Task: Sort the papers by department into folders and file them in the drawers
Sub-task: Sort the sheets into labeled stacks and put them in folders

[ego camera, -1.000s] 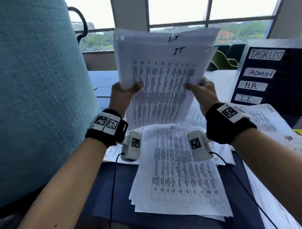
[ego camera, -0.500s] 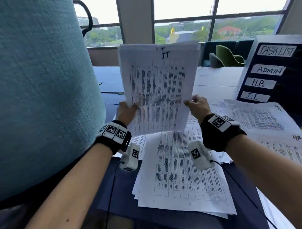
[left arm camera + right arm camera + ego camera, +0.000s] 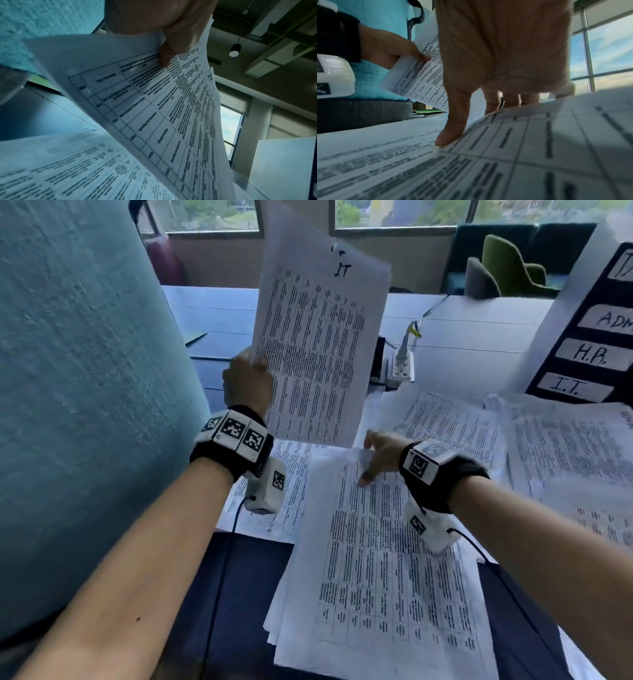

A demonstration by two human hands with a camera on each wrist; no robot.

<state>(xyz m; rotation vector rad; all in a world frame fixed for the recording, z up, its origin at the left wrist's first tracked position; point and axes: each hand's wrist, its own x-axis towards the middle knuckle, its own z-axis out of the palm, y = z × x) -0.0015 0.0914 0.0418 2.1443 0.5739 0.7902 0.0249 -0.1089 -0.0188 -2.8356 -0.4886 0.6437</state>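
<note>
My left hand [image 3: 251, 371] grips the left edge of a thin stack of IT papers [image 3: 318, 354] and holds it upright and tilted above the table; the thumb [image 3: 169, 54] lies on the printed face of those IT papers [image 3: 154, 105]. My right hand [image 3: 369, 461] is down at the top edge of the paper pile [image 3: 376, 570] lying on the table. Its thumb [image 3: 450, 132] presses on the top sheet [image 3: 547, 135], whose edge curls up with the fingers [image 3: 493, 102] behind it. The pile lies on a dark blue folder [image 3: 239, 594].
A teal upholstered wall [image 3: 75, 405] stands close on the left. At the right is a board [image 3: 589, 354] labelled ADMIN, H.R., I.T., with more paper piles [image 3: 565, 453] before it. A power socket [image 3: 400, 366] sits behind the papers. A green folder [image 3: 429, 111] lies farther off.
My right hand let go of the raised IT papers and dropped to the pile on the table. The left hand alone now holds them, shifted left and tilted.
</note>
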